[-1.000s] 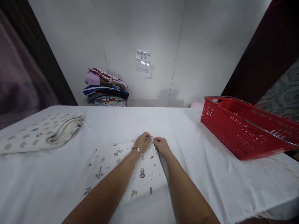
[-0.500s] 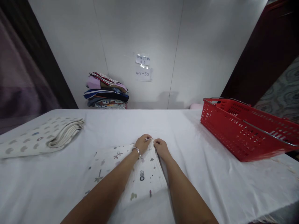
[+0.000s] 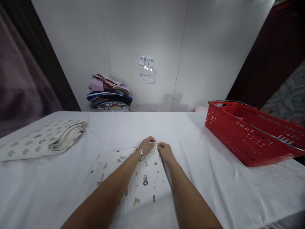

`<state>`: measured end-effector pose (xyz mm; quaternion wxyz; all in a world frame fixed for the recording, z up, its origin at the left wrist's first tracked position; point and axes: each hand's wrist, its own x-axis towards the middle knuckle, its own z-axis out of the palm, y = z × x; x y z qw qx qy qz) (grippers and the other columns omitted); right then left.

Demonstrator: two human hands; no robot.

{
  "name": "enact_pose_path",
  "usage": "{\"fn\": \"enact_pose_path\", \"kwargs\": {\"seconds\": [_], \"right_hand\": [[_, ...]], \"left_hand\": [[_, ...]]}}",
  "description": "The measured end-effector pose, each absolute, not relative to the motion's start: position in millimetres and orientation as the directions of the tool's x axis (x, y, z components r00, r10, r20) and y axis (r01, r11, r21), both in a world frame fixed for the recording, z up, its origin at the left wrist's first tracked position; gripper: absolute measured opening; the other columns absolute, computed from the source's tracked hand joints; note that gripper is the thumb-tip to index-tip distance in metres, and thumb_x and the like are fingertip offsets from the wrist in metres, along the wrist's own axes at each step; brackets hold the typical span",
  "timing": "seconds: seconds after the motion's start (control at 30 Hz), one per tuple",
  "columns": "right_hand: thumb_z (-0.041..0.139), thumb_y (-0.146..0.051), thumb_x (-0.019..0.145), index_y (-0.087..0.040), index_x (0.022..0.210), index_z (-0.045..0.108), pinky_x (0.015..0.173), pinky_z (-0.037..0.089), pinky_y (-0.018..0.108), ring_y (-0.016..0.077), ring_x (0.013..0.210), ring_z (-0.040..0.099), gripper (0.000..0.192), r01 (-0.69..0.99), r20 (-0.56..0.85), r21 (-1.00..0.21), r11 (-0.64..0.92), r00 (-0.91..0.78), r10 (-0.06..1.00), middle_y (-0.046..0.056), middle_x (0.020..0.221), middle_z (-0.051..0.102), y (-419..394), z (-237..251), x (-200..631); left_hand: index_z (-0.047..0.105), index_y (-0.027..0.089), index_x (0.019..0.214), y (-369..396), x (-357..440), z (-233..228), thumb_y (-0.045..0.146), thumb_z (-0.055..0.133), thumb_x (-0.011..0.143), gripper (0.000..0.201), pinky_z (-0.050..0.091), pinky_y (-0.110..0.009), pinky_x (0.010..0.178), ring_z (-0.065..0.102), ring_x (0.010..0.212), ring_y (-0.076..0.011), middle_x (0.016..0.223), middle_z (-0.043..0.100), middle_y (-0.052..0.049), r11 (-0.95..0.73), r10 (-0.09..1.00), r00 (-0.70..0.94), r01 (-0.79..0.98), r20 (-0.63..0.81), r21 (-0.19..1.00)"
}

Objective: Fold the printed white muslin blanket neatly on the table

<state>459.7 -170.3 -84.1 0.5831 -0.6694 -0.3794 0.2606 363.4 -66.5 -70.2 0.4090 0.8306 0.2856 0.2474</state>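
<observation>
Seen from the head camera, a printed cloth (image 3: 140, 178) lies flat on the white-covered bench (image 3: 214, 178), near the middle and close to the person. Both hands meet at its far right corner. The left hand (image 3: 147, 146) pinches the cloth's far edge between thumb and fingertips, and the right hand (image 3: 165, 151) pinches the same edge just beside it, so the two grips nearly touch. Each grip is clenched on the cloth, with the small raised peak of fabric held between them. The rest of the cloth spreads toward the near left, under and between the forearms. A bracelet (image 3: 141, 153) sits on the left wrist.

On the far left of the bench lies a folded stack of patterned cloths (image 3: 45, 140), well apart from the hands. On the right stands a red basket (image 3: 247, 136) with a metal handle, also well apart. Against the far wall sits a pile of coloured clothes (image 3: 109, 93), and a paper note (image 3: 147, 68) hangs on the wall to its right.

The forearms hide much of the printed cloth, and its near edge is hard to tell from the white bench cover. The fingertips are too small to show exactly how many layers they pinch. The basket's right end is cut off by the frame, and its inside is hidden. The writing on the note is too small to read fully.
</observation>
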Motion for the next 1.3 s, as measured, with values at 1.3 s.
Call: {"fn": "enact_pose_path", "kwargs": {"seconds": [1.3], "right_hand": [[0.031,-0.034,0.085,-0.019,0.134,0.032,0.103,0.019,0.037,0.0211,0.130,0.019,0.051,0.890,0.016,-0.367,-0.272,0.298,0.954,0.003,0.143,0.024,-195.1,-63.0,421.1]], "left_hand": [[0.049,0.023,0.121,-81.7,236.2,-47.6,0.053,0.043,0.078,0.052,0.014,-0.044,0.106,0.026,0.129,-0.0253,0.138,0.036,-0.004,-0.730,0.671,0.736,0.636,0.089,0.248]]}}
